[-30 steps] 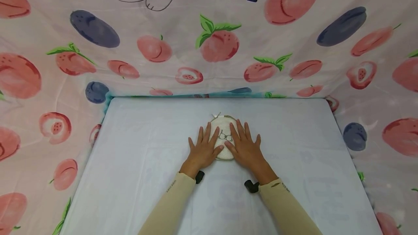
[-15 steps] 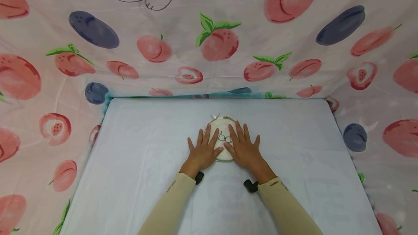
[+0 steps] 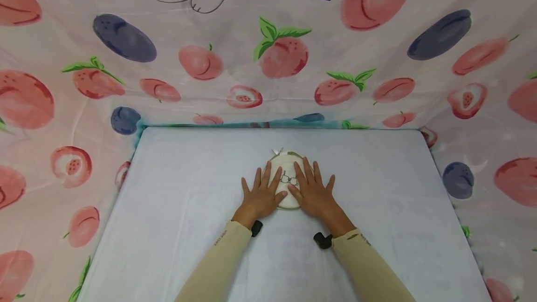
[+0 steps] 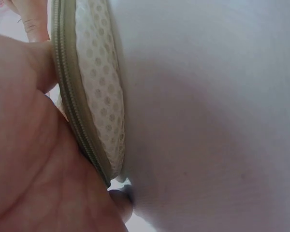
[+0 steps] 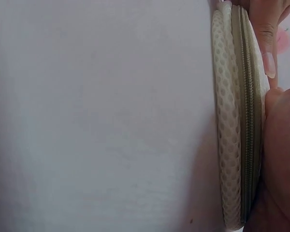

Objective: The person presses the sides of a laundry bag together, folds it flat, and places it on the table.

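Note:
A round, cream mesh laundry bag [image 3: 288, 166] lies flat on the table, with a small dark line drawing on its top face. Spread and straight, the fingers of my left hand [image 3: 258, 198] rest on the bag's left part. My right hand [image 3: 317, 196] lies the same way over the right part, both thumbs pointing inward. A beige zipper [image 4: 67, 82] runs round the bag's side in the left wrist view, the palm against it. From the right wrist, the honeycomb mesh side [image 5: 228, 121] and the zipper show, looking closed. The hands cover the bag's left and right edges.
The table [image 3: 189, 246] has a white cover. A fruit-printed curtain [image 3: 243, 27] rises at its back edge and along both sides. A small whitish tab [image 3: 277, 151] sticks out at the bag's far edge.

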Available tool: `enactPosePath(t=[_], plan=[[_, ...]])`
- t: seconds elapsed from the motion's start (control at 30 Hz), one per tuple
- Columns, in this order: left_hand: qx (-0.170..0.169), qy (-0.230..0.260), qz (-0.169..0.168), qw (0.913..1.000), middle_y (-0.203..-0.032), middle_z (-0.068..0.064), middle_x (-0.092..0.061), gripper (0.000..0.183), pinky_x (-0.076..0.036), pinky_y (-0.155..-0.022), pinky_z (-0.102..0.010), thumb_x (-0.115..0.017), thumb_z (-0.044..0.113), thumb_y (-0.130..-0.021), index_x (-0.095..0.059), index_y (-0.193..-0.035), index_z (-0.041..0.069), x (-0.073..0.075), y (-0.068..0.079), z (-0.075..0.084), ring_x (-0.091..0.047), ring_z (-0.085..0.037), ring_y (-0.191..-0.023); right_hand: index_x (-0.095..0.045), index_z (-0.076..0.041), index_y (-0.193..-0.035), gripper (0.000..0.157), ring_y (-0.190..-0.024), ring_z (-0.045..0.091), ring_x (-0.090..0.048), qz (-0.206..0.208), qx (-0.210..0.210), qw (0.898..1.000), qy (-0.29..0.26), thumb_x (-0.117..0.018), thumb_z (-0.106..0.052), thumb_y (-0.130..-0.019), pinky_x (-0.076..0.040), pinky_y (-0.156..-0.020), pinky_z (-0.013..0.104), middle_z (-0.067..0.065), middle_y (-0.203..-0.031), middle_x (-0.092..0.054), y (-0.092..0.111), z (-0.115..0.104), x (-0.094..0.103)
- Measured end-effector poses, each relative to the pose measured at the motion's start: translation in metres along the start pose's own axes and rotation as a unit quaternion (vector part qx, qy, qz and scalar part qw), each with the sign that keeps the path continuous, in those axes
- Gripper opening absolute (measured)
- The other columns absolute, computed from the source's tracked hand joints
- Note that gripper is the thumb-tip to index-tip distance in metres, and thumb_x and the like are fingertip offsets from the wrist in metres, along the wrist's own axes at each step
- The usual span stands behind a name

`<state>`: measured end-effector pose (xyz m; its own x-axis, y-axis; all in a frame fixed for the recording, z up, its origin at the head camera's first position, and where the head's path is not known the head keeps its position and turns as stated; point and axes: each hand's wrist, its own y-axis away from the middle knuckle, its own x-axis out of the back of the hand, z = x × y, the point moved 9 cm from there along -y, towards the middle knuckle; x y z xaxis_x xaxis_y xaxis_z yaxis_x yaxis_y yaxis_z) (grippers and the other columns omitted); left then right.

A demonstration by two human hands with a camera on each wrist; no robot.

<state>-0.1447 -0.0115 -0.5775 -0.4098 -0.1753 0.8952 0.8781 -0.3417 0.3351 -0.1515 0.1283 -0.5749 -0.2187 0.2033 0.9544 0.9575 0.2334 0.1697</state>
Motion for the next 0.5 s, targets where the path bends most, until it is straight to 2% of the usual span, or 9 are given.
enactPosePath(t=[0.1, 0.27, 0.4, 0.5], plan=[[-0.004, 0.001, 0.009, 1.0000, -0.155, 0.002, 0.025, 0.068, -0.002, -0.103, -0.071, -0.021, 0.063, -0.094, 0.012, -0.147, 0.037, 0.002, 0.000, 0.000, 0.007, -0.031, -0.145, 0.006, -0.031, -0.150, 0.071, -0.144, 0.033, 0.007, 0.006, 0.004, 1.000, -0.005, -0.018, -0.067, -0.093, -0.002, -0.098, 0.076, 0.000, -0.158, 0.014, -0.001, 0.000, 0.001], [-0.021, 0.020, 0.050, 0.9983, -0.157, 0.001, 0.018, 0.067, -0.005, -0.100, -0.074, -0.024, 0.062, -0.095, 0.007, -0.149, 0.037, 0.008, 0.002, 0.002, 0.001, -0.032, -0.145, 0.003, -0.032, -0.151, 0.071, -0.145, 0.033, 0.002, 0.027, 0.014, 1.000, -0.007, -0.018, -0.067, -0.093, -0.006, -0.098, 0.076, -0.002, -0.158, 0.011, 0.002, 0.001, 0.008], [-0.035, 0.041, 0.080, 0.9954, -0.158, 0.003, 0.012, 0.065, -0.007, -0.098, -0.076, -0.025, 0.061, -0.095, 0.004, -0.149, 0.038, 0.015, 0.008, 0.002, -0.001, -0.034, -0.144, 0.000, -0.031, -0.151, 0.069, -0.145, 0.033, -0.001, 0.038, 0.023, 0.999, -0.021, -0.021, -0.064, -0.094, -0.010, -0.099, 0.075, -0.002, -0.159, 0.006, 0.007, 0.002, 0.021], [-0.039, 0.051, 0.104, 0.9926, -0.158, 0.004, 0.009, 0.064, -0.008, -0.096, -0.077, -0.026, 0.060, -0.096, 0.002, -0.149, 0.038, 0.029, 0.015, -0.002, -0.001, -0.035, -0.144, -0.001, -0.031, -0.151, 0.069, -0.145, 0.030, 0.001, 0.055, 0.021, 0.998, -0.035, -0.022, -0.064, -0.094, -0.011, -0.100, 0.074, -0.002, -0.159, 0.003, 0.012, 0.008, 0.036]])
